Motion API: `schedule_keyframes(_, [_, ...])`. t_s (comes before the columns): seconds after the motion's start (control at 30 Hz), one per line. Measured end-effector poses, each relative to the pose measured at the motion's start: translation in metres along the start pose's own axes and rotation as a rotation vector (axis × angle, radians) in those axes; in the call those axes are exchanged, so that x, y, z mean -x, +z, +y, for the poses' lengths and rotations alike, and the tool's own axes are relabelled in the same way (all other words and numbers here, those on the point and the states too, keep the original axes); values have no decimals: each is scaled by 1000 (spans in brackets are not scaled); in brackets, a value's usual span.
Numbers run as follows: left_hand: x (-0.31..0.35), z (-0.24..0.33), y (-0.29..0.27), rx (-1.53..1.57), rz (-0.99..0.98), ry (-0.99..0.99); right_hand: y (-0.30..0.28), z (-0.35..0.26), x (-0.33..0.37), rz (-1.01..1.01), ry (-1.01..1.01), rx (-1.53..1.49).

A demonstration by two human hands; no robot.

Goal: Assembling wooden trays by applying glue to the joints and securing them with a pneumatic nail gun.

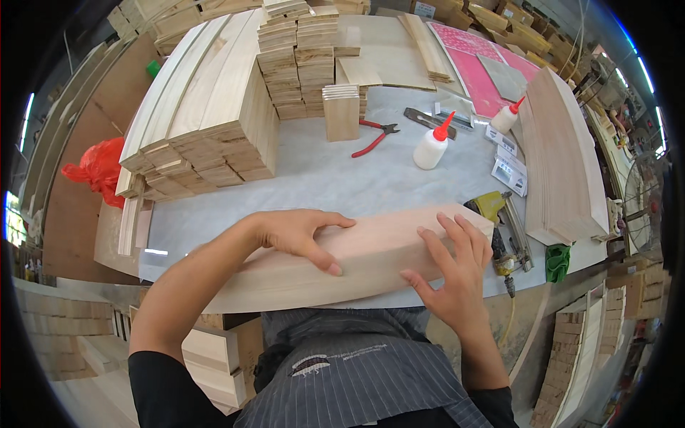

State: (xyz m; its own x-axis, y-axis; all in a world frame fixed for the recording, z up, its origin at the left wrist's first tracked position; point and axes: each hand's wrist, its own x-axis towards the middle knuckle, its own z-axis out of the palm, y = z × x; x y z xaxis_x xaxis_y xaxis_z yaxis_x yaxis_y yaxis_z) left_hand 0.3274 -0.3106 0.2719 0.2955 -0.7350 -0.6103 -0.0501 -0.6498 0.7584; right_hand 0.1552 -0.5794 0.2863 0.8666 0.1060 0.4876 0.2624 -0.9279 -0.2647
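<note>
A long pale piece of wood (357, 260), either one block or boards lying flush, lies along the table's near edge. My left hand (296, 239) rests on its top towards the left, thumb spread from the fingers and reaching the near side. At the right end my right hand (457, 267) has its fingers fanned out over the top, its thumb by the near face. Neither hand is closed round the wood. Just beyond the right hand lies a yellow-green nail gun (492, 207) with a dark magazine.
Board stacks stand at left (207, 135), back (296, 71) and right (560, 157). Red-handled pliers (374, 137), white glue bottles with red tips (432, 148), a dark flat tool (428, 123) and small packets (508, 172) lie beyond the wood. A green cloth (558, 262) hangs at the right edge.
</note>
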Motion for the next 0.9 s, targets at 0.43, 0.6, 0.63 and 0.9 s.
schedule_keyframes(0.43, [29,-26,78,-814,688,251,46,27,54,-139,18,-136])
schedule_keyframes(0.6, [26,-26,79,-801,679,239,48,32,57,-133,15,-136])
schedule_keyframes(0.63, [26,-26,80,-782,686,252,48,32,59,-140,9,-119])
schedule_keyframes(0.9, [33,-18,50,-670,514,193,34,54,50,-115,210,-54])
